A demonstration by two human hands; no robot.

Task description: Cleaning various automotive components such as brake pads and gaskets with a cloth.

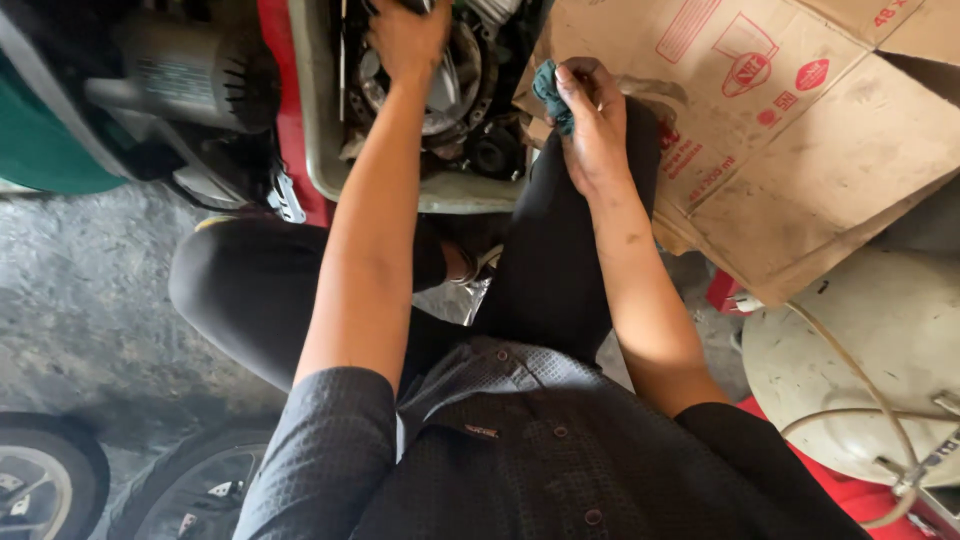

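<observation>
While the left hand [405,40] reaches into a grimy tray [318,150] of engine parts [470,90], fingers closed on a dark part at the frame's top edge, the right hand [592,125] grips a teal rag [552,92] above the knee, beside flattened cardboard [800,150].

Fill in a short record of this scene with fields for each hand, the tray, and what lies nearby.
left hand: reaching into the tray, on dark metal engine parts
right hand: gripping a teal rag above the knee
tray: pale, grimy, full of parts
right of tray: flattened cardboard box
lower right: cream tank with hose
lower left: tyres on concrete floor
</observation>
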